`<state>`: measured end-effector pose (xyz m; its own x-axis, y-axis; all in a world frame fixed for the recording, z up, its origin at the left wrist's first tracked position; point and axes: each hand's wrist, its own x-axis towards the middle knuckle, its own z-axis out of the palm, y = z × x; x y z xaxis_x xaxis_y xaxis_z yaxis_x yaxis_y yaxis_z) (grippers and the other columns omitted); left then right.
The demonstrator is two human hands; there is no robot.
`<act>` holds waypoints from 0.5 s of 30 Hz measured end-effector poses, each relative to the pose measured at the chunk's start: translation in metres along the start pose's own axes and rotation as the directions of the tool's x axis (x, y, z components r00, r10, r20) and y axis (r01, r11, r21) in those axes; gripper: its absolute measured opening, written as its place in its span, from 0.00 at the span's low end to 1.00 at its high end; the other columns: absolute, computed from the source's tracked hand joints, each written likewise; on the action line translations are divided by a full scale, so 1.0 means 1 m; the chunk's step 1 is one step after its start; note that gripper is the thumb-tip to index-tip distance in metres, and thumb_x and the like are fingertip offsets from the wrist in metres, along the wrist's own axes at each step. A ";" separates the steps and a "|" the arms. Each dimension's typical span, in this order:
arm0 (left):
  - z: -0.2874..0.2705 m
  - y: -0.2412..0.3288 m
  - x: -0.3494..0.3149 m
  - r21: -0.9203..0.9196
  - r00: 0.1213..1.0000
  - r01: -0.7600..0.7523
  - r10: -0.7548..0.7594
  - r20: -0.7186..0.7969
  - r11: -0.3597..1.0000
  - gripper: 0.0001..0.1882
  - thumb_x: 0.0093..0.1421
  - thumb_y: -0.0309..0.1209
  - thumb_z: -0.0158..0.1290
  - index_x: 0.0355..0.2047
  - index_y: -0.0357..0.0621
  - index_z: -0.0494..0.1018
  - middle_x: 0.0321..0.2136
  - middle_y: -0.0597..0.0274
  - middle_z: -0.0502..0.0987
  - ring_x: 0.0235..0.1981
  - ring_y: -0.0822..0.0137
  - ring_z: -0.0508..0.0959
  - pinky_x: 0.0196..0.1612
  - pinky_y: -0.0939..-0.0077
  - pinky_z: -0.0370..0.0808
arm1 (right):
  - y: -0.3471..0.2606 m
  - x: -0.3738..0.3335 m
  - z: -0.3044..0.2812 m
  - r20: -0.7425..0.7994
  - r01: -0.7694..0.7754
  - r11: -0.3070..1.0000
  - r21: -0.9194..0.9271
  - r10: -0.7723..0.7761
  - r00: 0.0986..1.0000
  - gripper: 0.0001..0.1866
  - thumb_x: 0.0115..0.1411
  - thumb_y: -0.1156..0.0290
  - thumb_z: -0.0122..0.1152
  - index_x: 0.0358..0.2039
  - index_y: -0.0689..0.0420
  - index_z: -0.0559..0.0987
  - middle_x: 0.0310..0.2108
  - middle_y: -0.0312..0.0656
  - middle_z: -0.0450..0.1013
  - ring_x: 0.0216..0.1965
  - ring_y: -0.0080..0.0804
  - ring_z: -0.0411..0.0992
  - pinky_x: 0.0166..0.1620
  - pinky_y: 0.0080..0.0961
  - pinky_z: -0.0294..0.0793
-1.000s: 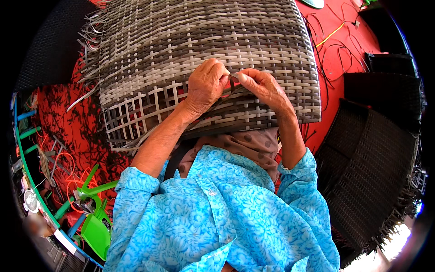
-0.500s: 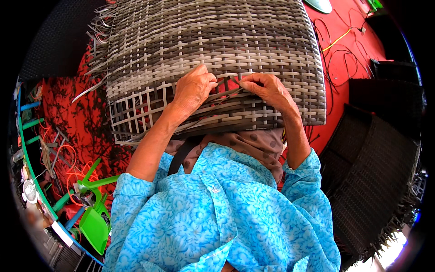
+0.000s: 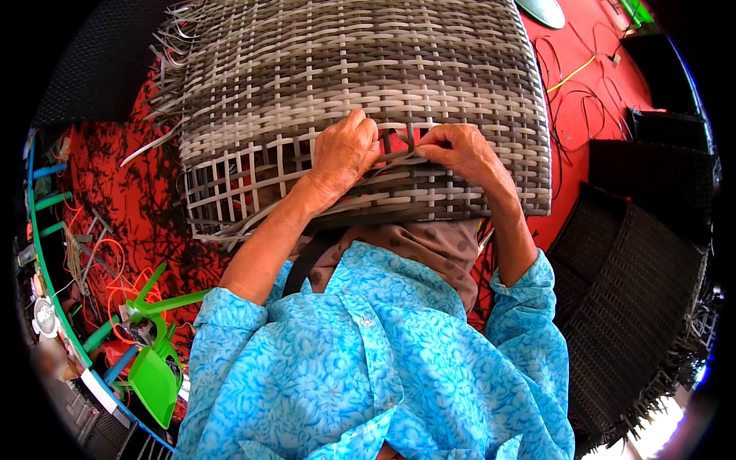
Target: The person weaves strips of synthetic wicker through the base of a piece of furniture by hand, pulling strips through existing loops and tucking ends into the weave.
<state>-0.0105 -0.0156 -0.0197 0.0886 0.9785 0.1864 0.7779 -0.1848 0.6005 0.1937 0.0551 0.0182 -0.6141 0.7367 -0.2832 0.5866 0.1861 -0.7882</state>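
Observation:
A large woven panel [image 3: 360, 65] of grey and brown flat strands lies in front of me, its near edge at my lap. Along that edge the weave is loose, with an open lattice on the left. My left hand [image 3: 345, 150] is closed at the gap in the weave, its fingertips curled around strands and partly hidden. Just right of it, my right hand [image 3: 460, 151] pinches a dark weaving strand [image 3: 397, 159] between thumb and forefinger. Through the gap between the hands, red shows beneath.
Loose strand ends [image 3: 170, 84] stick out from the panel's left side. Dark scraps litter the red floor [image 3: 138, 207] there. A green dustpan [image 3: 156, 387] stands at lower left. Dark woven pieces [image 3: 621, 299] are on the right, and cables [image 3: 586, 100] lie at upper right.
Both hands have shifted slightly to the right along the gap. The right hand keeps its pinch, and the left stays closed at the weave.

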 end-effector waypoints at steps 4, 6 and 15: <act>0.006 -0.003 -0.001 0.248 0.970 -0.107 0.156 -0.186 0.963 0.07 0.46 0.22 0.53 0.23 0.45 0.66 0.24 0.62 0.68 0.22 0.61 0.74 0.23 0.70 0.72 | 0.003 -0.003 -0.003 -0.014 -0.014 0.999 -0.037 0.014 1.000 0.10 0.51 0.68 0.59 0.28 0.63 0.78 0.20 0.40 0.73 0.21 0.23 0.67 0.27 0.25 0.67; 0.007 -0.009 0.000 0.311 0.961 -0.144 0.207 -0.182 0.940 0.07 0.46 0.21 0.53 0.24 0.45 0.66 0.24 0.62 0.68 0.22 0.61 0.74 0.23 0.70 0.73 | 0.001 -0.003 -0.002 -0.084 -0.033 0.992 -0.119 0.024 0.996 0.10 0.51 0.68 0.59 0.28 0.63 0.78 0.19 0.40 0.72 0.21 0.23 0.68 0.27 0.24 0.68; -0.001 0.002 0.003 0.136 0.981 -0.151 0.165 -0.099 0.979 0.09 0.47 0.23 0.53 0.30 0.43 0.68 0.23 0.60 0.67 0.26 0.60 0.74 0.27 0.69 0.72 | 0.008 -0.004 0.005 -0.172 0.060 0.998 -0.024 -0.063 0.983 0.10 0.52 0.68 0.59 0.29 0.63 0.78 0.21 0.39 0.73 0.22 0.21 0.67 0.28 0.22 0.67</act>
<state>-0.0089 -0.0133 -0.0173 0.1536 0.9207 0.3588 0.8332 -0.3159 0.4539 0.1980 0.0502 0.0106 -0.5499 0.8243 -0.1345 0.5613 0.2455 -0.7904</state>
